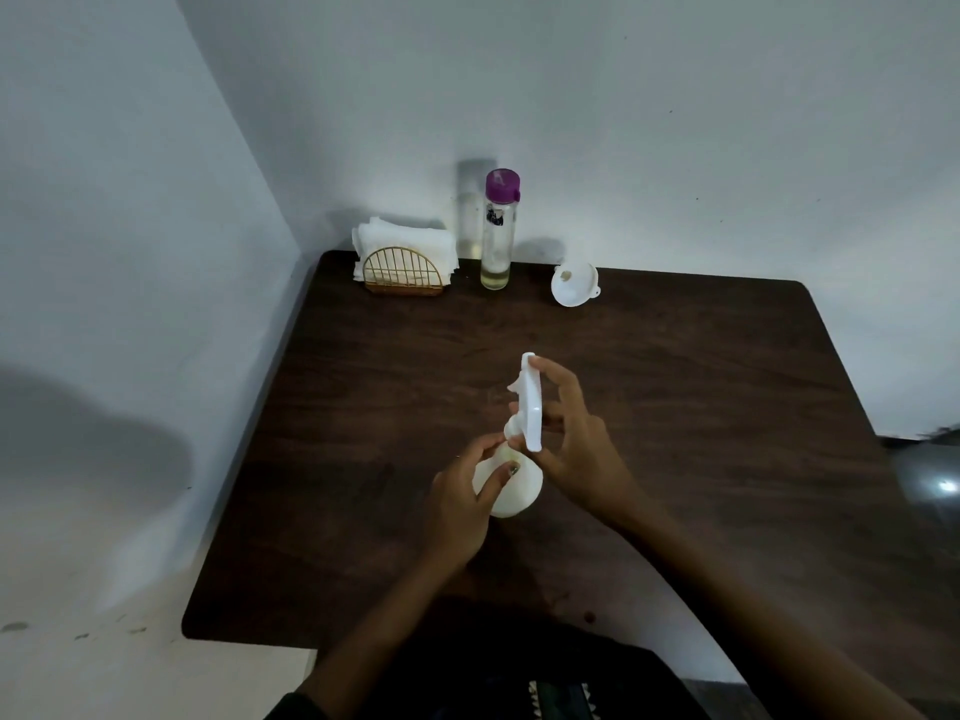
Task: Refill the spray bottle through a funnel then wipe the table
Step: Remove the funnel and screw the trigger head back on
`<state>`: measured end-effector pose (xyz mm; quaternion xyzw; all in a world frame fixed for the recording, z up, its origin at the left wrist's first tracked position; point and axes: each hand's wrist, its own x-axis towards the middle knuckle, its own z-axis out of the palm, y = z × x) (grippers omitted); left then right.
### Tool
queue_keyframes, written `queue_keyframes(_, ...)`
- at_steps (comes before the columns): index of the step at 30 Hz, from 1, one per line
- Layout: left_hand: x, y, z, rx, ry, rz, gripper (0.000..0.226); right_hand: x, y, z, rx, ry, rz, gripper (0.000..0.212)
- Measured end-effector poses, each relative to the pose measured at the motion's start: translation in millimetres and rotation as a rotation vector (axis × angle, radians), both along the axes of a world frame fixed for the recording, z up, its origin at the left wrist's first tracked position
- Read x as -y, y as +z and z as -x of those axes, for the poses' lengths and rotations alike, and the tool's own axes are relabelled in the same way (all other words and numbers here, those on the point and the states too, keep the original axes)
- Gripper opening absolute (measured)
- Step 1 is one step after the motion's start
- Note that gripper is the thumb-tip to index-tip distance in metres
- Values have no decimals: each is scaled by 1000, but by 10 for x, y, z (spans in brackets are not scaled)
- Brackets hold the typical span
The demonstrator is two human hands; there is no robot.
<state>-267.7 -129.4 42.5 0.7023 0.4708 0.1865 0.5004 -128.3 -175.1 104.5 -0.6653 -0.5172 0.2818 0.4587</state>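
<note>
A white spray bottle (519, 488) stands in the middle of the dark wooden table (675, 407). My left hand (462, 504) grips the bottle's shoulder and neck. My right hand (571, 439) holds the white trigger spray head (531, 402) at the top of the bottle. A white funnel (574, 284) lies tilted on the table at the back, right of centre. A clear bottle with a purple cap (498, 231), holding a little pale liquid at its bottom, stands upright at the back against the wall. White napkins sit in a gold wire holder (402, 265) at the back left.
The table sits in a corner, with white walls at the back and left. Its right edge borders a dim floor area with a bright reflection (943, 485). A small dark spot (588, 617) marks the table near the front edge.
</note>
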Motion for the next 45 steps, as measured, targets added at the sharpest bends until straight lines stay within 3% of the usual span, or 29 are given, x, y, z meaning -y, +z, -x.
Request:
queue_keyframes(8, -4, -43, 84, -56, -46, -33, 63, 35, -191, 65, 15, 40, 31, 78)
queue_keyframes(17, -36, -153, 113, -164, -34, -84, 53, -3, -295, 116, 61, 110, 52, 79)
queue_keyframes(25, -23, -122, 120, -88, 13, -81, 44, -37, -474, 299, 166, -129, -32, 85)
queue_keyframes(32, -8, -101, 91, -75, 36, -71, 36, -14, -648, 472, -21, -408, -91, 95)
queue_keyframes(35, -15, -100, 113, -78, 33, -71, 37, 30, -611, 516, -132, -455, -61, 73)
queue_keyframes(39, -32, -145, 169, -80, 20, -95, 40, 90, -567, 425, -19, -228, 3, 26)
queue_keyframes(45, -53, -171, 182, -113, 8, -109, 45, 62, -520, 253, 21, -38, 67, 18)
